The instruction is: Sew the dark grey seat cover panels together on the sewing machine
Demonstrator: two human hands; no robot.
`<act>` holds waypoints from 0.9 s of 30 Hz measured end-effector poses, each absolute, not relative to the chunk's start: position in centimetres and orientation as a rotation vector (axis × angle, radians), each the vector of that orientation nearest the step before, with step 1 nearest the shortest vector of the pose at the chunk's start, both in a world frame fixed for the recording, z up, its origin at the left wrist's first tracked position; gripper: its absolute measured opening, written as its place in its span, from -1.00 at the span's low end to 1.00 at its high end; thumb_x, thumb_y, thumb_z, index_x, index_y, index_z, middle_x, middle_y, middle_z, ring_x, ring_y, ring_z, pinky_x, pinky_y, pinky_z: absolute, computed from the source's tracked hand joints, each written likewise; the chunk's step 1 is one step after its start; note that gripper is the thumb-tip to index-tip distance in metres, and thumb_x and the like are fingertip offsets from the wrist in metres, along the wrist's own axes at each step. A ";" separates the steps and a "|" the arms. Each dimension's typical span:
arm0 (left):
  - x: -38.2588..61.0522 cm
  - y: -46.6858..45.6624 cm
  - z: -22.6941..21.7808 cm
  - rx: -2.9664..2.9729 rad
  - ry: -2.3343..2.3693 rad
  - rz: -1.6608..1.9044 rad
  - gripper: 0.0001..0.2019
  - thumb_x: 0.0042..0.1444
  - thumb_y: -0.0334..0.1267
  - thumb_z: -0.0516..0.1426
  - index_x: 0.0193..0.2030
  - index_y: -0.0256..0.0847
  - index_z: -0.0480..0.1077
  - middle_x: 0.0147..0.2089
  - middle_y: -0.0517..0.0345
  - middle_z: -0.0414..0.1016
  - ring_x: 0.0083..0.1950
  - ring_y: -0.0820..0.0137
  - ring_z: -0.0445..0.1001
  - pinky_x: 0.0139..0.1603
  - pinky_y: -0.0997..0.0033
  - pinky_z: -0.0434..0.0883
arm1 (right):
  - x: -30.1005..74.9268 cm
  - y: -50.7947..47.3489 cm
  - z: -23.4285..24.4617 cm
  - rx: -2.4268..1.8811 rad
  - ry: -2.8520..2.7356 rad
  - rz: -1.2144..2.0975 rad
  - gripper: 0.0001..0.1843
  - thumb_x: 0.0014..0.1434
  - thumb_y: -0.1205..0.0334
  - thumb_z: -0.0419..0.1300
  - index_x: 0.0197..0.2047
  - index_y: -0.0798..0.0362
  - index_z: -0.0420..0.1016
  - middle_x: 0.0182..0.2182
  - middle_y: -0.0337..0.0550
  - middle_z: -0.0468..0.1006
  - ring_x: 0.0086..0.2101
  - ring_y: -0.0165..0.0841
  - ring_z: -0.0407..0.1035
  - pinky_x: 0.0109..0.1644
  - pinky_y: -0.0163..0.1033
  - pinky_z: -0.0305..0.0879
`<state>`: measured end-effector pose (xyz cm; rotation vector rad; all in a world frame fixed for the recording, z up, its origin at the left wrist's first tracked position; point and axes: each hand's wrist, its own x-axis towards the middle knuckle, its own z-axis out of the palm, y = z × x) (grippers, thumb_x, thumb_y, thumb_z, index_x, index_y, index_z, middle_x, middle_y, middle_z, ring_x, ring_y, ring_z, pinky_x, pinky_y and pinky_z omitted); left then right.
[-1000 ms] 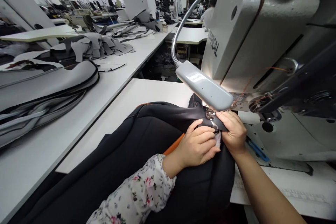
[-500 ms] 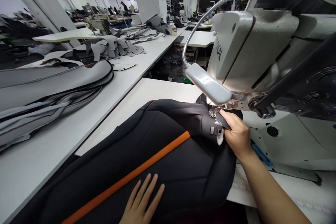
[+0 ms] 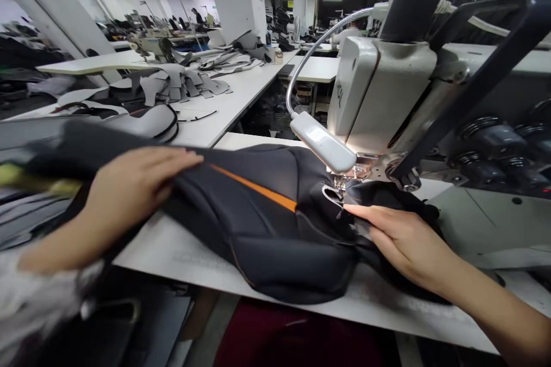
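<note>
A padded seat cover (image 3: pixel 262 223) lies across a white work table (image 3: pixel 181 255), and its far part reaches under the needle area of an industrial sewing machine (image 3: pixel 379 89). The cover is made from dark grey, almost black, material with a soft and slightly shining surface. Its panels are swollen like cushions and are divided by stitched seams. One narrow orange strip (image 3: pixel 258 186) runs in a diagonal line over the upper panel.

The left hand (image 3: pixel 133 189) is open and spread, with the fingers lying close together, and it presses flat on the cover near its upper edge. This hand is blurred, and the pale sleeve (image 3: pixel 43 292) at its wrist is blurred too. The right hand (image 3: pixel 400 243) is also open, with long straight fingers, and it lies on the dark material near the machine. Its fingertips (image 3: pixel 348 206) are just beside the metal presser foot (image 3: pixel 342 182), and I see no pinch there.

A pale grey gooseneck lamp (image 3: pixel 321 141) bends down on its flexible metal neck above this place. On the next long table, grey foam-backed pieces (image 3: pixel 172 83) lie in overlapping piles, with curved shapes and dark edges.
</note>
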<state>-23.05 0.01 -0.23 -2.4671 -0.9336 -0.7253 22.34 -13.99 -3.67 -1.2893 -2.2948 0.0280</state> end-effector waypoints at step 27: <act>1.1 -1.7 -18.9 -2.481 -0.482 -1.555 -0.43 0.50 -0.13 -0.13 0.50 -0.45 0.10 0.33 -0.25 0.41 0.57 0.22 0.13 0.66 0.09 -0.20 | 16.4 -11.7 -7.2 -1.456 -1.589 0.088 -0.82 0.43 0.14 0.14 -0.16 -0.07 0.56 -0.33 -0.25 0.67 -0.37 -0.32 0.54 -0.28 -0.27 0.43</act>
